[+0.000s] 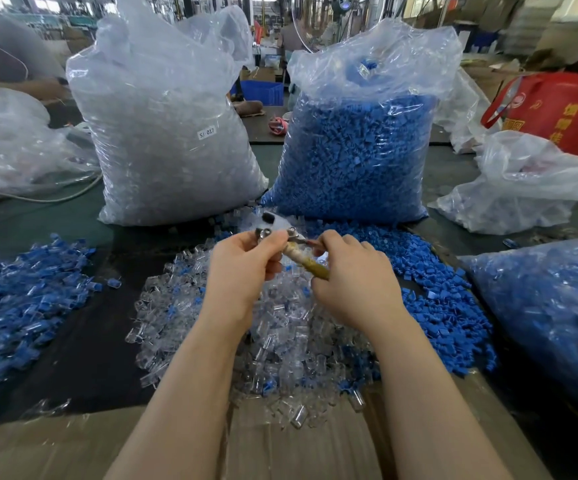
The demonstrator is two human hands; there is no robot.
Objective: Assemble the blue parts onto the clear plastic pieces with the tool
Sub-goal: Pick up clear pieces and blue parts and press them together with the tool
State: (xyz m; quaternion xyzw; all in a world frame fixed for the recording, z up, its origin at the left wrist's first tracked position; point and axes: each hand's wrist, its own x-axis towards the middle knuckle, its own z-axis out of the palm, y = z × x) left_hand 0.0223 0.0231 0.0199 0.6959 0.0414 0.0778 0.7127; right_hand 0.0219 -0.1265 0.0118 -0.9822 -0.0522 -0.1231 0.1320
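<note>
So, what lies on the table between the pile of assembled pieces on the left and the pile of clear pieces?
In the head view, a bare dark strip of table separates the assembled pile from the clear pile.

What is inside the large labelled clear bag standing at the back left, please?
The labelled bag is filled with clear plastic pieces; whatever lies deeper in it is hidden by them.

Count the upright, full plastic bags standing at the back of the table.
2. The clear-parts bag stands left of centre, the blue-parts bag beside it to the right. Other bags at the edges lie slumped or cut off, so they are not counted.
</note>
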